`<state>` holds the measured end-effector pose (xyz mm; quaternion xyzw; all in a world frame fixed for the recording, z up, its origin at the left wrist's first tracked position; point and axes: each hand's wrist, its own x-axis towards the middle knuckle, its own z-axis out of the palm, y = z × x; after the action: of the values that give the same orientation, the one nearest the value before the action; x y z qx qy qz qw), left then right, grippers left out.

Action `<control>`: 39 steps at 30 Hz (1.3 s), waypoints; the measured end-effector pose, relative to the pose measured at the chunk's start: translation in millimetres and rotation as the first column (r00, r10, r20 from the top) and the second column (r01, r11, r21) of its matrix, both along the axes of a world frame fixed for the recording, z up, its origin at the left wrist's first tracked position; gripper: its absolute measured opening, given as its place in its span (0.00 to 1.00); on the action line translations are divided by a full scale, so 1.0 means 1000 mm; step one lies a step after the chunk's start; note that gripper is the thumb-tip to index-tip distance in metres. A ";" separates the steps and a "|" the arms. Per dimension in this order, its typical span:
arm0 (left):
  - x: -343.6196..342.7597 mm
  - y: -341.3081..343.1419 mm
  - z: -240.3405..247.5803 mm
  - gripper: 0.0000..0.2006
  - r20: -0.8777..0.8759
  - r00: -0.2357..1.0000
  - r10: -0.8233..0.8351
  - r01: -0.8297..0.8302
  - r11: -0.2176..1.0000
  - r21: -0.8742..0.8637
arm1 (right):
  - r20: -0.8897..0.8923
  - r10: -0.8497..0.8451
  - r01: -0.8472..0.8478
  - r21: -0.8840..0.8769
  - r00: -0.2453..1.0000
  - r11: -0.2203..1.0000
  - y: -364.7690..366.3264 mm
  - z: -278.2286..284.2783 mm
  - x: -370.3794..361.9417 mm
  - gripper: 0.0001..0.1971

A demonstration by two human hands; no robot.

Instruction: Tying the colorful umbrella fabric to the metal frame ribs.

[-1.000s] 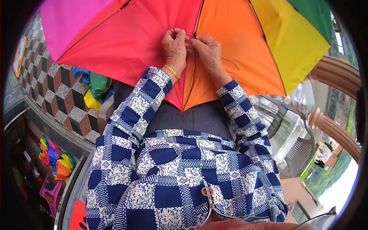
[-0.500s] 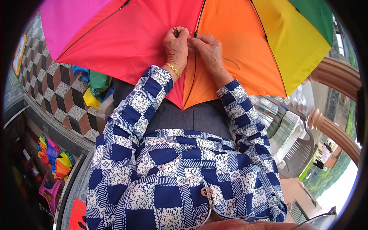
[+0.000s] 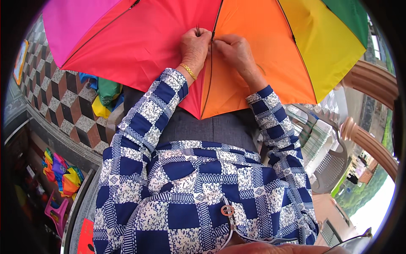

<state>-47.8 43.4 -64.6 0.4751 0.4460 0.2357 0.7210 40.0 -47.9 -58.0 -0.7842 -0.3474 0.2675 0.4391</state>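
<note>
A multicoloured umbrella (image 3: 148,51) lies spread over my lap, its panels pink, red, orange, yellow and green. A thin dark rib (image 3: 207,80) runs along the seam between the red and orange panels. Just left of this rib, my left hand (image 3: 193,48) is closed, and a small dark pointed tool (image 3: 198,31) sticks up from its fingers. My right hand (image 3: 237,53) pinches close to the rib's dark joint, over the orange panel. What sits between the right fingertips is too small to make out.
Folded colourful cloth (image 3: 106,95) lies left of my lap. Lower left are more rainbow-coloured umbrellas or cloth (image 3: 63,175) and a pink plastic stool (image 3: 57,213). A grey plastic chair (image 3: 332,169) stands at right, near brown balusters (image 3: 366,142). The floor is patterned tile (image 3: 63,91).
My right hand has shifted slightly right and down, its wrist swinging outward. The left hand has moved a little up, and the dark tool now points more upright. The umbrella has slid slightly left.
</note>
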 end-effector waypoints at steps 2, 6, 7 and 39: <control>0.001 -0.001 0.006 0.02 -0.023 0.999 -0.038 0.036 0.996 -0.087 | 0.126 -0.059 0.068 -0.067 0.990 0.995 0.002 0.007 0.009 0.08; 0.001 0.002 0.006 0.03 -0.038 0.996 -0.076 0.071 0.991 -0.114 | 0.313 0.082 -0.070 -0.049 0.946 0.996 0.013 -0.003 0.012 0.07; 0.000 0.002 0.003 0.03 -0.041 0.995 -0.090 0.085 0.991 -0.102 | 0.314 0.078 -0.067 -0.045 0.946 0.997 0.012 -0.003 0.013 0.07; -0.007 0.005 0.013 0.06 -0.103 0.982 -0.160 0.151 0.984 -0.091 | -0.484 -0.121 0.293 0.297 0.867 0.909 -0.065 0.078 0.070 0.06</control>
<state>-55.0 48.4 -51.6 0.4904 0.4561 0.1334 0.7306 110.2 -113.1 20.1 -0.6386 -0.1904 0.3255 0.6707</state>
